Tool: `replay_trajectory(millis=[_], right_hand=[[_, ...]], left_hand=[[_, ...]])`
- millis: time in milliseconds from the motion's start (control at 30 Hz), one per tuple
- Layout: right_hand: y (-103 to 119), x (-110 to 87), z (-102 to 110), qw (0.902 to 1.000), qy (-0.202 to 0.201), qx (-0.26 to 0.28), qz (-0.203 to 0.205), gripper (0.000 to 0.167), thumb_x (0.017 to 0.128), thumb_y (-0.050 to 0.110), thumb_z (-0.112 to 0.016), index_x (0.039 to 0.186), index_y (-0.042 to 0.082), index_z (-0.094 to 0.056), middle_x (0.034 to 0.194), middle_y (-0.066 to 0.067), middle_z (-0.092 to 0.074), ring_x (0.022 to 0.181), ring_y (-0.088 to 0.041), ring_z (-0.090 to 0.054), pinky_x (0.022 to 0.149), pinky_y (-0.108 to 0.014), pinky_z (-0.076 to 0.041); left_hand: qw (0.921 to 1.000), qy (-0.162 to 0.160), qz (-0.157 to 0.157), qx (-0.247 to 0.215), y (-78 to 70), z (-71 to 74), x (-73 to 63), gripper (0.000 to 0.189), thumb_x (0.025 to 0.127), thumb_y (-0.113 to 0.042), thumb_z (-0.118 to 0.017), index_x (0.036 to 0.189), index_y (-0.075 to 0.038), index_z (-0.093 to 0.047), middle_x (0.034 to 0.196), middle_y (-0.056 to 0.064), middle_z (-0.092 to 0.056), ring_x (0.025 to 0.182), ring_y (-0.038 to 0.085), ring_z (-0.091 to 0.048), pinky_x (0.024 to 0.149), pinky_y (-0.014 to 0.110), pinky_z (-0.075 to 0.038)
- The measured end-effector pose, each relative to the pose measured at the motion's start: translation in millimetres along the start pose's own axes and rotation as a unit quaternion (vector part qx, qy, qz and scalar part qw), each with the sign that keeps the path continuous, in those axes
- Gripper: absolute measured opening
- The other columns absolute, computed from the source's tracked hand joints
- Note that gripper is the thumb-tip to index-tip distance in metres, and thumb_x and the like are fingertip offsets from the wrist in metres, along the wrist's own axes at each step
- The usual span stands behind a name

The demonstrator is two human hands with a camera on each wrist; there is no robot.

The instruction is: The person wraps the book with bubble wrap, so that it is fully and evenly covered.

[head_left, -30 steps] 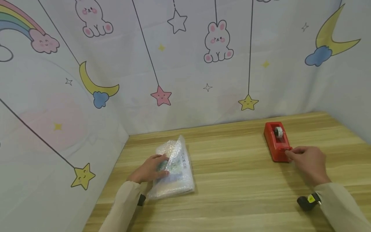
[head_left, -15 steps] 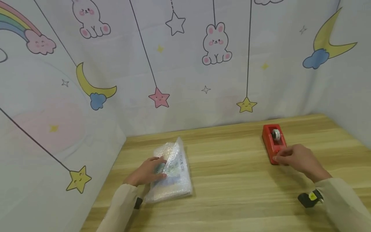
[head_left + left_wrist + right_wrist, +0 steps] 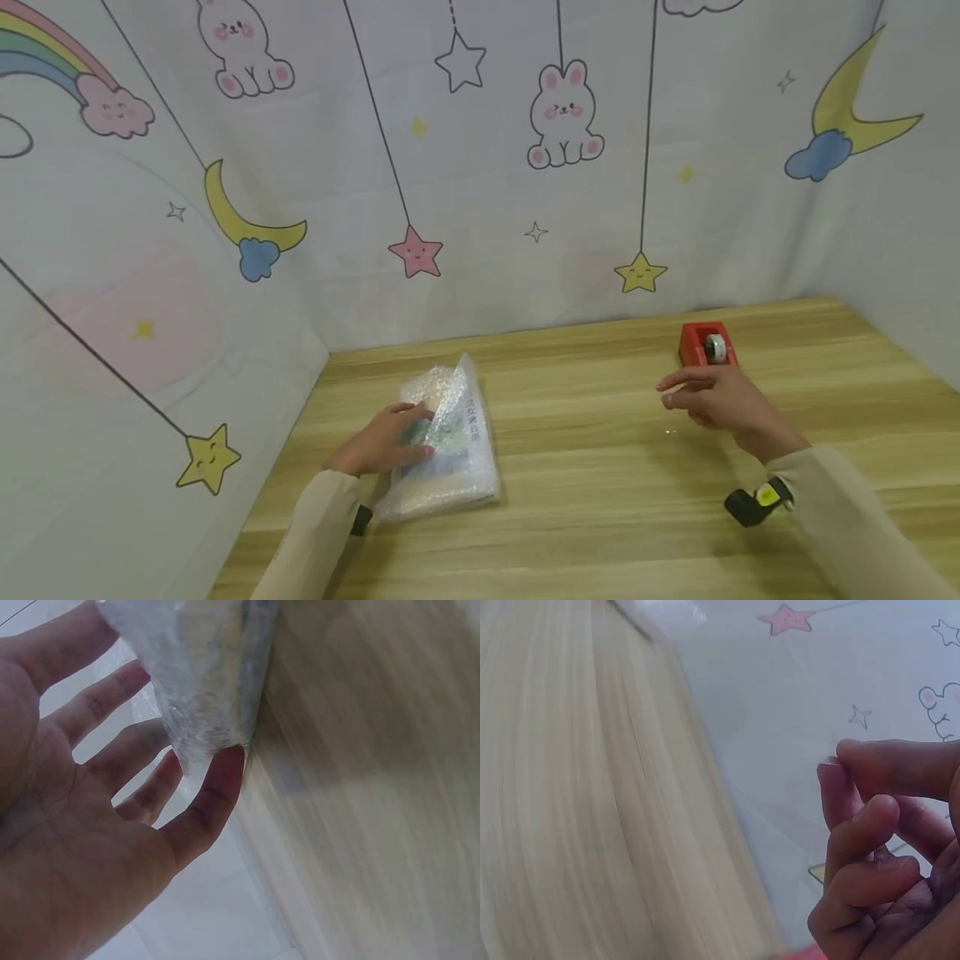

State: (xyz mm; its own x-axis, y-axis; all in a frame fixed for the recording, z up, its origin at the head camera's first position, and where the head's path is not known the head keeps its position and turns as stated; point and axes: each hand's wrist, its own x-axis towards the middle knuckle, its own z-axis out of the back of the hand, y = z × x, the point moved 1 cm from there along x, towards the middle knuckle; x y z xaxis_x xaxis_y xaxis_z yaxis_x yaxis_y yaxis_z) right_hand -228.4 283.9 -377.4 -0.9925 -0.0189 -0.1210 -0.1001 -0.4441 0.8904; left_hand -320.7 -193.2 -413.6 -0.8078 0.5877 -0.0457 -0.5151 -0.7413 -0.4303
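Observation:
My left hand [image 3: 382, 442] rests on the left side of a book in bubble wrap [image 3: 476, 475], its fingers spread and relaxed. Up close in the left wrist view, the fingertips touch the wrap [image 3: 202, 682] along its edge. Thumb and index finger of my right hand [image 3: 720, 404] meet in a pinch. From them seems to hang a strip of clear tape [image 3: 671, 431], seen mainly as a small glint. Behind that hand stands a red tape dispenser [image 3: 693, 354] with a white roll, its front part hidden.
The wooden table [image 3: 570, 500] reaches back to a white cloth backdrop [image 3: 487, 183] printed with stars, moons and rabbits. Cloth also borders the table on the left and right.
My right hand has come away from the dispenser's front end, moving left with the tape strip. The left hand stays on the wrapped book.

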Motion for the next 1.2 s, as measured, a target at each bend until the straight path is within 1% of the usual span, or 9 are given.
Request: replay_trajectory(millis=[67, 167, 333, 567, 733, 867, 967, 1100, 1200], right_hand=[[2.2, 3.5, -6.8, 0.9999, -0.002, 0.014, 0.008, 0.04, 0.093, 0.023, -0.071, 0.122, -0.003, -0.065, 0.064, 0.011, -0.047, 0.057, -0.006, -0.041, 0.053, -0.025, -0.04], [7.5, 9.8, -18.8, 0.9991, 0.0, 0.038, 0.016, 0.036, 0.093, 0.023, -0.071, 0.119, -0.001, -0.067, 0.072, 0.012, -0.055, 0.061, -0.007, -0.044, 0.055, -0.025, -0.041], [19.4, 24.3, -45.0, 0.9961, 0.028, 0.079, 0.025, 0.03, 0.094, 0.02, -0.069, 0.118, 0.001, -0.068, 0.084, 0.01, -0.064, 0.066, -0.008, -0.047, 0.058, -0.025, -0.042], [41.3, 44.8, -91.5, 0.9922, 0.062, 0.101, 0.038, 0.027, 0.095, 0.015, -0.067, 0.119, 0.002, -0.069, 0.084, 0.006, -0.062, 0.062, -0.009, -0.042, 0.057, -0.026, -0.039], [56.3, 57.3, -124.2, 0.9879, 0.099, 0.111, 0.044, 0.026, 0.094, 0.012, -0.067, 0.119, 0.003, -0.07, 0.086, 0.003, -0.064, 0.06, -0.01, -0.039, 0.057, -0.026, -0.037], [67.6, 66.6, -147.6, 0.9835, 0.123, 0.125, 0.044, 0.025, 0.093, 0.01, -0.067, 0.117, 0.003, -0.071, 0.1, -0.002, -0.071, 0.06, -0.01, -0.04, 0.057, -0.025, -0.036], [76.3, 73.3, -164.4, 0.9802, 0.14, 0.131, 0.048, 0.027, 0.094, 0.008, -0.066, 0.119, 0.001, -0.07, 0.102, -0.005, -0.071, 0.061, -0.01, -0.04, 0.058, -0.026, -0.036], [85.6, 80.8, -186.4, 0.9771, 0.152, 0.136, 0.059, 0.031, 0.093, 0.004, -0.065, 0.123, -0.004, -0.067, 0.094, -0.005, -0.07, 0.06, -0.009, -0.041, 0.057, -0.024, -0.036], [89.3, 86.0, -201.2, 0.9766, 0.156, 0.136, 0.059, 0.029, 0.093, 0.003, -0.065, 0.121, -0.004, -0.068, 0.091, -0.005, -0.069, 0.059, -0.009, -0.041, 0.056, -0.024, -0.036]], left_hand=[[1.0, 0.0, -0.002, 0.001, 0.2, -0.4, -0.2, 0.052, 0.093, -0.029, -0.072, 0.138, -0.008, -0.056, 0.156, 0.022, -0.044, 0.143, 0.048, -0.037, 0.109, 0.068, -0.038], [1.0, 0.0, -0.005, 0.0, 0.0, -0.2, -0.5, 0.052, 0.093, -0.028, -0.072, 0.137, -0.007, -0.056, 0.156, 0.023, -0.043, 0.143, 0.049, -0.037, 0.109, 0.068, -0.037], [1.0, 0.001, -0.006, 0.003, 1.0, 0.7, -0.5, 0.052, 0.093, -0.029, -0.071, 0.138, -0.006, -0.056, 0.156, 0.023, -0.042, 0.143, 0.049, -0.037, 0.109, 0.069, -0.037], [1.0, 0.003, -0.007, -0.001, 3.4, -0.6, -0.6, 0.053, 0.094, -0.029, -0.07, 0.139, -0.006, -0.055, 0.158, 0.023, -0.04, 0.144, 0.048, -0.036, 0.11, 0.069, -0.036], [1.0, 0.002, -0.009, -0.001, 2.1, -0.4, -1.0, 0.052, 0.094, -0.028, -0.07, 0.138, -0.005, -0.055, 0.157, 0.024, -0.041, 0.144, 0.049, -0.036, 0.11, 0.069, -0.036], [0.9999, 0.006, -0.005, -0.008, -0.5, 1.1, -1.4, 0.051, 0.095, -0.028, -0.069, 0.138, -0.007, -0.054, 0.158, 0.024, -0.039, 0.144, 0.049, -0.035, 0.11, 0.069, -0.036], [0.9999, 0.007, -0.003, -0.013, -2.1, 1.8, -0.8, 0.049, 0.095, -0.027, -0.069, 0.138, -0.007, -0.054, 0.158, 0.025, -0.039, 0.144, 0.05, -0.035, 0.109, 0.069, -0.037], [0.9999, 0.004, -0.002, -0.012, -2.3, 2.0, -0.4, 0.047, 0.094, -0.025, -0.069, 0.135, -0.009, -0.054, 0.156, 0.026, -0.04, 0.143, 0.05, -0.037, 0.11, 0.069, -0.037], [0.9999, 0.003, 0.004, -0.016, -2.4, 1.5, -1.1, 0.046, 0.094, -0.024, -0.07, 0.133, -0.007, -0.054, 0.154, 0.027, -0.043, 0.142, 0.049, -0.039, 0.112, 0.067, -0.036]])
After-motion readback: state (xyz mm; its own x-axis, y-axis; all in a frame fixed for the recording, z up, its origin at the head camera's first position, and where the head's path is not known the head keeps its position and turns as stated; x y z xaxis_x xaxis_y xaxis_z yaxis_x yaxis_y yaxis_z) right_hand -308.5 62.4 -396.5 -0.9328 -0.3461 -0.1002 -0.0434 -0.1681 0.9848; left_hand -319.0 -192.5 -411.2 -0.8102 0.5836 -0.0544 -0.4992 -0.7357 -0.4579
